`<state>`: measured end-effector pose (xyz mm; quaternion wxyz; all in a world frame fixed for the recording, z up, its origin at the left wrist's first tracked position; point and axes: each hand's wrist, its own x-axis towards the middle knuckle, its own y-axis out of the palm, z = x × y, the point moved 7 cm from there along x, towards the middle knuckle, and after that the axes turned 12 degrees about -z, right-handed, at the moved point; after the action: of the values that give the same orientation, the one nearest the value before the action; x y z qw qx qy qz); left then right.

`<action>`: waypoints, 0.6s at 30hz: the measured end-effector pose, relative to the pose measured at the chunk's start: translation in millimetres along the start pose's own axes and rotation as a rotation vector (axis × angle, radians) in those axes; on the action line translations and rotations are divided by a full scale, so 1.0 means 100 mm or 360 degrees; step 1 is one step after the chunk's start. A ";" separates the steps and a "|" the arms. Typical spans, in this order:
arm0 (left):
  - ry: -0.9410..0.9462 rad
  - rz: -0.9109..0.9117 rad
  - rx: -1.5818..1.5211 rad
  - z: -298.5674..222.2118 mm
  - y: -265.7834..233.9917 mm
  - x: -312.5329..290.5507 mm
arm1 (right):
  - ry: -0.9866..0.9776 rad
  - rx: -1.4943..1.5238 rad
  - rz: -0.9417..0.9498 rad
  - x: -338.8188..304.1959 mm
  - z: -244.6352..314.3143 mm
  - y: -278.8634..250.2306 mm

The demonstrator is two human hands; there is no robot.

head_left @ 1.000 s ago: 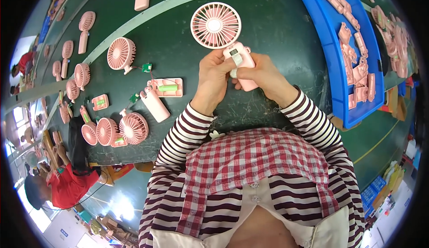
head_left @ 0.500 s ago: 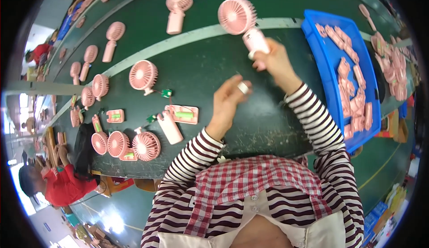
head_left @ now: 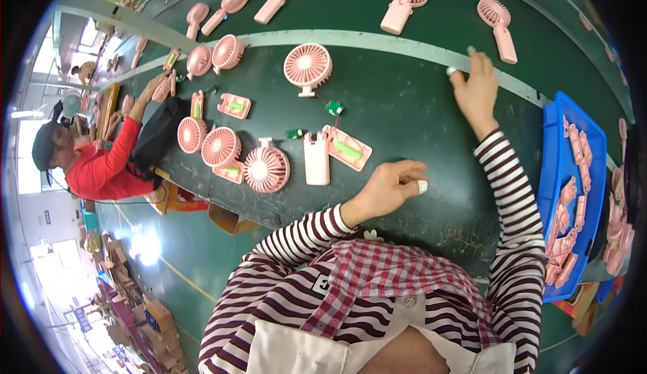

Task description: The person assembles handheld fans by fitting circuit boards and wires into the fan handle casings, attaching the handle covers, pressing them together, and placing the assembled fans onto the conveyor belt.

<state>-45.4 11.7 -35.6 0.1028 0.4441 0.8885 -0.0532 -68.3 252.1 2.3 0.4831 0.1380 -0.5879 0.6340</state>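
My right hand [head_left: 477, 94] is stretched over the far side of the dark green bench, its fingers apart and holding nothing. Just beyond its fingertips, a pink handheld fan [head_left: 503, 37] lies on the green belt [head_left: 350, 7]. My left hand [head_left: 385, 191] hovers low over the near part of the bench, empty, with thumb and forefinger apart. White wrapping covers a thumb tip on each hand. Left of my left hand are a pink handle shell [head_left: 317, 160] and an opened shell half with a green cell [head_left: 348, 150]. A fan head [head_left: 308, 67] wired to a small green circuit board [head_left: 333, 108] lies farther back.
At the right stands a blue bin [head_left: 547, 185] of pink shell parts. More fan heads [head_left: 267, 170] sit to the left, and several assembled fans [head_left: 406, 2] lie along the belt. A co-worker in a red top [head_left: 111, 162] works at the far left.
My right hand has let go of the pink fan, which now lies on the belt. My left hand has come down nearer the bench's front edge. The whole view has swung leftward.
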 end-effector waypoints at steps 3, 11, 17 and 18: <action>-0.0001 -0.0005 0.0082 -0.01 -0.06 -0.04 | 0.0056 0.0343 0.0247 -0.16 0.71 -0.09; 0.0127 -0.0101 0.0060 -0.10 -0.10 -0.20 | 0.0138 0.0549 0.0606 0.08 1.95 0.72; 0.0065 -0.0205 0.0036 -0.10 -0.38 -0.34 | 0.0279 0.0502 0.1040 0.02 2.47 0.97; 0.0073 -0.0259 0.0012 -0.07 -0.45 -0.36 | 0.0304 0.0538 0.1064 0.02 2.51 0.95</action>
<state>-61.3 -42.0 -19.9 0.0762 0.3718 0.9236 -0.0547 -241.3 47.3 13.3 0.2728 -0.0434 -0.4399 0.8545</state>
